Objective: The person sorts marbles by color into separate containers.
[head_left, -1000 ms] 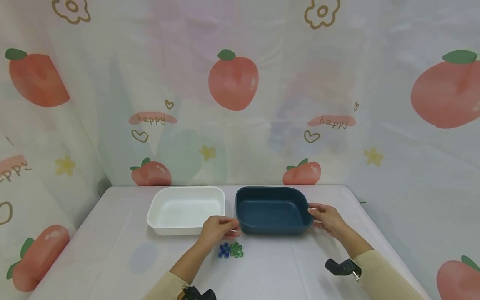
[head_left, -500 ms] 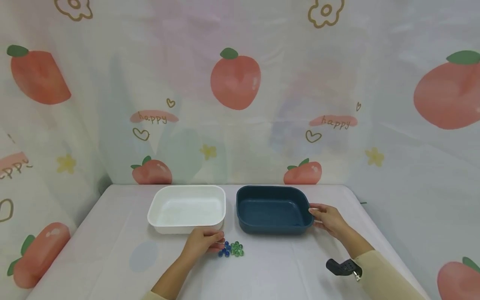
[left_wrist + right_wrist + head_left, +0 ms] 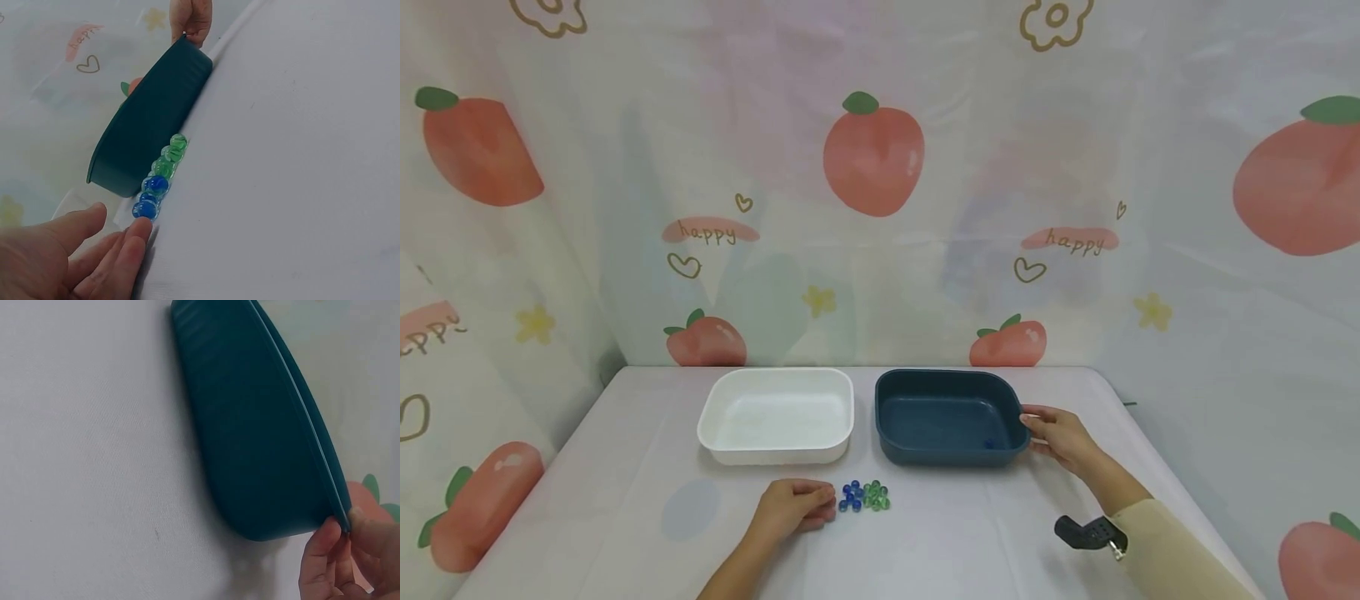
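Observation:
My left hand [image 3: 792,506] is low over the table, left of a small cluster of glass marbles. Its thumb and fingers stand apart with nothing between them, fingertips right at the nearest blue marbles [image 3: 145,209] in the left wrist view. Beside the blue ones lie several green marbles [image 3: 876,496]. With thumb and fingers, my right hand [image 3: 1060,435] pinches the right-end rim of a dark blue rectangular basin [image 3: 955,457]. A small bright blue spot, like a marble, shows on the basin floor near its front right corner.
A white basin [image 3: 775,457] of similar shape stands left of the dark blue one, a narrow gap between them. Both stand near the back edge of the white-covered table [image 3: 940,542]. A fruit-printed curtain [image 3: 872,275] hangs behind.
My left hand has moved left and toward me, from the dark basin's front left corner to the marbles' left side. The blue spot now shows in that basin. My right hand keeps its hold.

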Tool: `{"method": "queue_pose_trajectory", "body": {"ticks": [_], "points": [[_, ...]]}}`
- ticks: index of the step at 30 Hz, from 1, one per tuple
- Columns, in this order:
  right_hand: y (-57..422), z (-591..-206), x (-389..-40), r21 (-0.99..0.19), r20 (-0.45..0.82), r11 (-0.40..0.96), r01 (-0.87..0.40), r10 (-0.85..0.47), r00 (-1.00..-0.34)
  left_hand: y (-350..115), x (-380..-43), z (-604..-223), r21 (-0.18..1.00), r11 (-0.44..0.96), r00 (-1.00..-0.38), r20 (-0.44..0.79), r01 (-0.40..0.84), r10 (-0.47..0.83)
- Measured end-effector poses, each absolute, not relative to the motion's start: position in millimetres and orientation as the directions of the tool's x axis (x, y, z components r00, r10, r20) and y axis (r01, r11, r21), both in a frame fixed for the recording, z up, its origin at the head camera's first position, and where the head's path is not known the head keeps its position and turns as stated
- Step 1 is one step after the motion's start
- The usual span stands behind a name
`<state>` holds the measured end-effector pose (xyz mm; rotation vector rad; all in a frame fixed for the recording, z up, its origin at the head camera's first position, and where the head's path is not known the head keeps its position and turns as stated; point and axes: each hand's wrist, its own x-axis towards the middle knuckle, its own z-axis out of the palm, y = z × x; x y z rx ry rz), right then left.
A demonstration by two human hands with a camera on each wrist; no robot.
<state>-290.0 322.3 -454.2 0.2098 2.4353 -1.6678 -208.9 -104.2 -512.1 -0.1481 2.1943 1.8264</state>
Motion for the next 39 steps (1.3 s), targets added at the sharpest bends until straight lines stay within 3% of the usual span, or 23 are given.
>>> {"method": "queue_pose_trajectory", "body": {"ticks": [23, 39], "points": [[322.6, -453.2, -288.7, -0.92, -0.224, 0.33, 0.21, -0.003, -0.975, -87.4, -196.9, -508.7, 0.957, 0.252, -0.99, -0.142, -0.142, -0.017], [323.1, -455.2, -289.4, -0.917, -0.221, 0.342, 0.207, -0.003, -0.975, -82.7, -197.0, -509.4, 0.907, 0.416, -0.998, -0.061, -0.066, -0.024]]}}
